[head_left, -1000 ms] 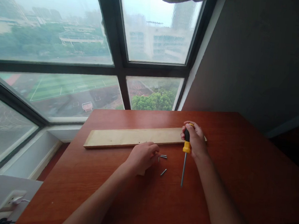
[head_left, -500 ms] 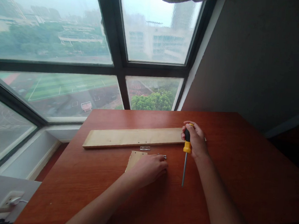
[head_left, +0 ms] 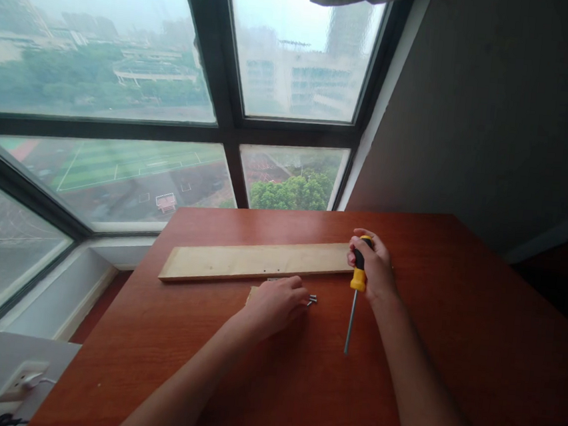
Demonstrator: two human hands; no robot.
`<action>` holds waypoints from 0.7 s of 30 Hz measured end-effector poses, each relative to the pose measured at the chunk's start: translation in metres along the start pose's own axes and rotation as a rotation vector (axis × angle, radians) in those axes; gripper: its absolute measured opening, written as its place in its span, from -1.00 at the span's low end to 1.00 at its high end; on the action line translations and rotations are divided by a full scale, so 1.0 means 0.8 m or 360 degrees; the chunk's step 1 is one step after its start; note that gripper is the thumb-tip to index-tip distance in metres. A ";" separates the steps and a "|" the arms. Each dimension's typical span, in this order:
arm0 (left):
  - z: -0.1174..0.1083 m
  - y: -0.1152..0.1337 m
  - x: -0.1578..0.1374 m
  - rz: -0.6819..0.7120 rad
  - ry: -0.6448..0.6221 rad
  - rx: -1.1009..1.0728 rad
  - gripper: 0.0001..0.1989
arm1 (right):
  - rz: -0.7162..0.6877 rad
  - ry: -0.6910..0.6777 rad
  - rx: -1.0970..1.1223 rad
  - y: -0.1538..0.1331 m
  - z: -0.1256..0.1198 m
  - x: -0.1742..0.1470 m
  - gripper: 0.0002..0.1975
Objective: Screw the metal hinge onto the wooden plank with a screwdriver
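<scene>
My right hand [head_left: 372, 265] is wrapped round the yellow-and-black handle of a screwdriver [head_left: 358, 274]. Its metal shaft points down over the table, just right of the middle. My left hand [head_left: 278, 306] is low over the tabletop with its fingers curled together beside several small screws [head_left: 312, 300]; the fingertips are partly hidden, and I cannot make out what is in them. Under that hand, a small piece of wood [head_left: 251, 294] shows only at its left edge. A metal hinge [head_left: 271, 279] peeks out behind the knuckles, mostly covered.
A long pale wooden board [head_left: 229, 261] with two small holes near its front edge lies across the reddish-brown table [head_left: 150, 354]. Windows [head_left: 304, 54] rise behind the table, and a grey wall [head_left: 483, 125] stands at the right. A wall socket [head_left: 21, 382] is at lower left.
My left hand has shifted slightly left and away from me, covering more of the hinge and small wood piece. Its fingers have drawn in beside the screws. The screwdriver has tilted slightly.
</scene>
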State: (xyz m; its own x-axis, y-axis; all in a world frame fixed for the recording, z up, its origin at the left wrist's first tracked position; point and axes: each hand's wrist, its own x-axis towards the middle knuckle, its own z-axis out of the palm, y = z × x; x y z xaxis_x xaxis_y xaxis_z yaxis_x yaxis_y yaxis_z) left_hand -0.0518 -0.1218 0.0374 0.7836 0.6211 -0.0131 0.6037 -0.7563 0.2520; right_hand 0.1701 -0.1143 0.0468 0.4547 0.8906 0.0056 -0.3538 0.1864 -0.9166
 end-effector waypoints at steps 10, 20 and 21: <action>-0.033 -0.064 -0.014 -0.0423 0.0297 0.0017 -0.85 | 0.0181 0.0058 0.0260 -0.002 -0.007 0.004 -0.70; -0.021 -0.050 -0.013 -0.0396 0.0080 0.0071 -0.84 | 0.0231 -0.0140 0.0145 0.003 -0.010 0.006 -0.70; -0.020 -0.048 -0.012 -0.0406 0.0075 0.0082 -0.85 | 0.0231 -0.0148 0.0136 0.004 -0.011 0.007 -0.69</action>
State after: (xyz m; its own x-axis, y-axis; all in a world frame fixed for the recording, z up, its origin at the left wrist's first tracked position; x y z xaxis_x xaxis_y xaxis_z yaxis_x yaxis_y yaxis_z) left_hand -0.0850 -0.0958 0.0434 0.5981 0.8010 -0.0247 0.7885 -0.5827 0.1969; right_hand 0.1785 -0.1125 0.0406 0.3175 0.9446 -0.0838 -0.4799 0.0838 -0.8733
